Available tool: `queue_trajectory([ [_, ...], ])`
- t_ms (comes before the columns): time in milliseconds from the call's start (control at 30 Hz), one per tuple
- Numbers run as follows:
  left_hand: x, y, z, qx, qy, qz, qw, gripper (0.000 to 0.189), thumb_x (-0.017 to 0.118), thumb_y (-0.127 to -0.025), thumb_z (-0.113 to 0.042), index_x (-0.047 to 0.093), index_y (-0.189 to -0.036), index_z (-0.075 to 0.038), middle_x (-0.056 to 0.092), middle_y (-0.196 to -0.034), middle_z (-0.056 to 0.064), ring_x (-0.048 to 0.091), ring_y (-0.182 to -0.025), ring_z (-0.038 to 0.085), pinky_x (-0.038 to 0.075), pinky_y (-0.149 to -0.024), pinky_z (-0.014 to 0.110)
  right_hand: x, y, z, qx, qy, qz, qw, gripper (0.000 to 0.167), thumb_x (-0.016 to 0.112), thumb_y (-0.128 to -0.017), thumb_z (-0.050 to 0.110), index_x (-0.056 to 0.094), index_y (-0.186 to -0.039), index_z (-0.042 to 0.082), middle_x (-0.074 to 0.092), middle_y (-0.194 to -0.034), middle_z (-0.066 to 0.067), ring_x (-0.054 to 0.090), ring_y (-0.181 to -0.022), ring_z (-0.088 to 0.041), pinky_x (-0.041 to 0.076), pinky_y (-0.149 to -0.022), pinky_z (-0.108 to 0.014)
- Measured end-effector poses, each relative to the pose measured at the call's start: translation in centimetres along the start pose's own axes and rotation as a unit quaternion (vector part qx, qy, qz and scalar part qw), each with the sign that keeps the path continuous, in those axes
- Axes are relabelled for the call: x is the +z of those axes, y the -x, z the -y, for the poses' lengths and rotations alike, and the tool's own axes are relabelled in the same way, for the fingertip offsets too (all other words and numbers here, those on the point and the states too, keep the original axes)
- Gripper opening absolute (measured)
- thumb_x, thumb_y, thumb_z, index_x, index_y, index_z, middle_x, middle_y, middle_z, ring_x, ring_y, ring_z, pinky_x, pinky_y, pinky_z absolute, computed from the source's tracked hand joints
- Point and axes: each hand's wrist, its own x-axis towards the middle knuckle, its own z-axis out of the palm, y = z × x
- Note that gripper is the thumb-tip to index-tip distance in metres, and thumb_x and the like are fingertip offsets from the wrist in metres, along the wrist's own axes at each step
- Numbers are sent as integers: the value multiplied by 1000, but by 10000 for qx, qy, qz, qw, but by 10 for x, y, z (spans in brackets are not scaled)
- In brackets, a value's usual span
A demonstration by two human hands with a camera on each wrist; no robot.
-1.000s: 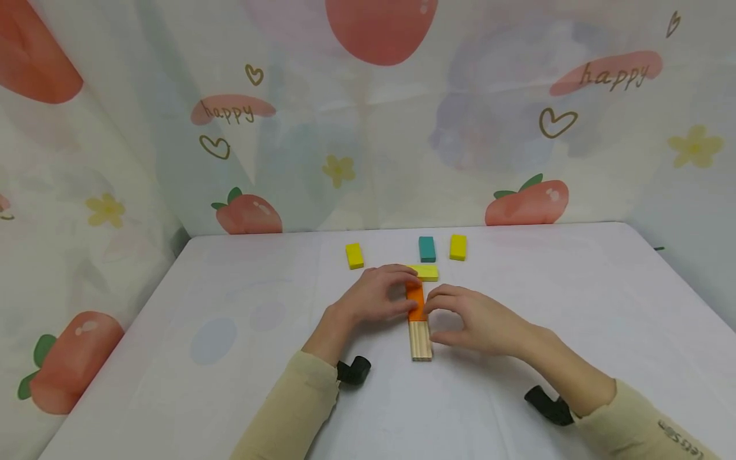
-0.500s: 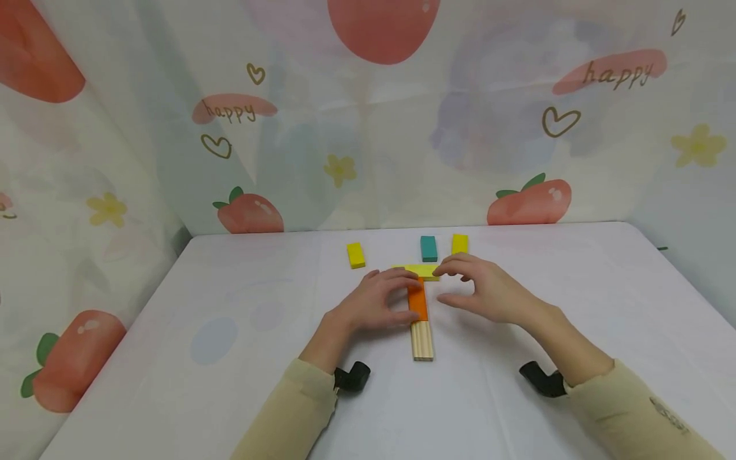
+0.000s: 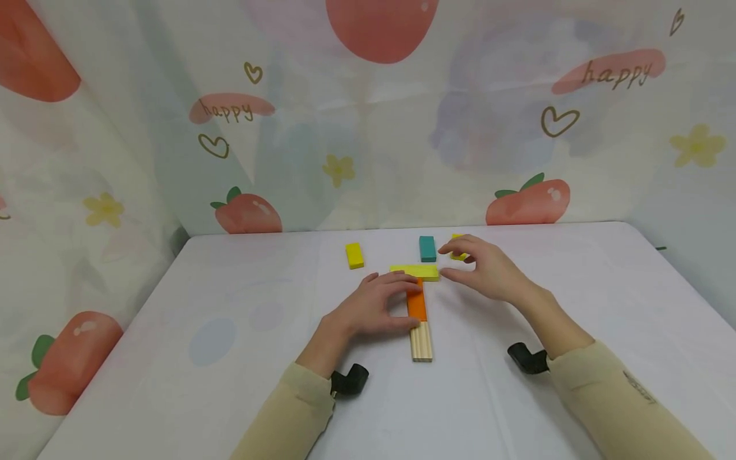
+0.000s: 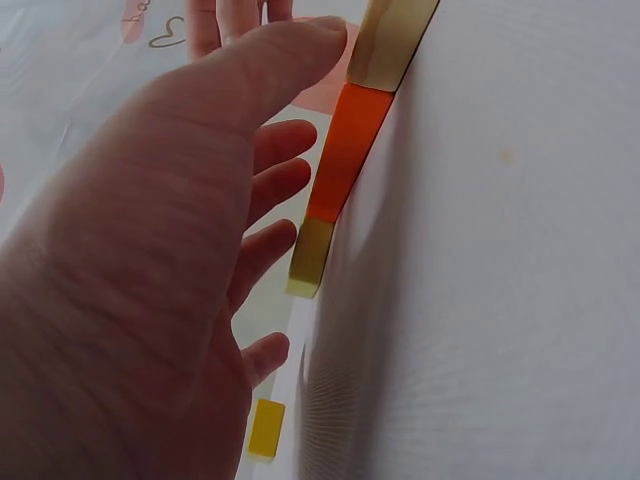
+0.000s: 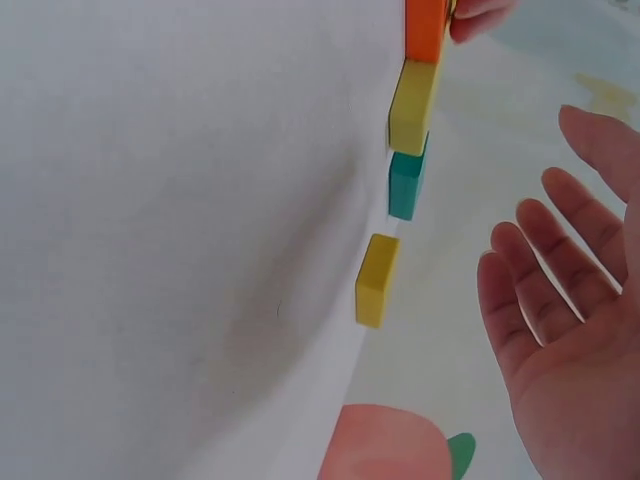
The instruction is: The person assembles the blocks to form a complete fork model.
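A pale backdrop (image 3: pixel 368 191), printed with red fruit, hearts and the word "happy", hung behind the white-covered table (image 3: pixel 172 383); over that surface reached the person's two bare hands, each coming out of a beige sleeve (image 3: pixel 287 409). The left hand (image 3: pixel 382 303) was spread wide, thumb well apart from its loosely bent fingers, set about the left side of the orange block; I couldn't tell whether its thumb touched anything. The right hand (image 3: pixel 485 268), also wide and holding nothing, hovered by the right yellow block (image 5: pixel 376 280), partly hiding it from the head camera. Between the hands lay a row: a natural wood piece (image 3: pixel 421 348), striped lengthwise, nearest the person; the orange block (image 3: pixel 416 305) end to end with it; a yellow-green block (image 3: pixel 422 273) crosswise at the far end. Smaller-looking beyond these, apart from one another, were the left yellow block (image 3: pixel 354 255) and a teal block (image 3: pixel 427 249).
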Motion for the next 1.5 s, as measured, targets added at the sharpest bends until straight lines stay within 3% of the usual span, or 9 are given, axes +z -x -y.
queue_trajectory([
  [500,2,1,-1,36,21,32,10000,54,70,-91,-50,63,-138,-25,50,-147,-13,37,-140,5,17,-120,48,-4,-21,-21,274,-73,-150,9995,36,72,-94,14,64,-127,1,55,-135,-18,51,-120,-39,46,-101,-56],
  [867,4,2,1,54,12,4,10000,53,70,-91,-49,64,-137,-24,51,-146,-13,38,-139,4,19,-120,47,-4,-29,-33,711,-164,-27,9973,41,71,-96,18,60,-132,1,53,-138,-19,46,-126,-40,41,-105,-57],
  [1500,2,0,6,71,-44,1,10000,51,69,-91,-50,64,-137,-26,47,-150,-12,36,-140,3,20,-119,47,-4,-42,-46,1063,-198,350,9935,51,72,-95,24,55,-139,3,43,-148,-21,38,-135,-42,31,-111,-62],
])
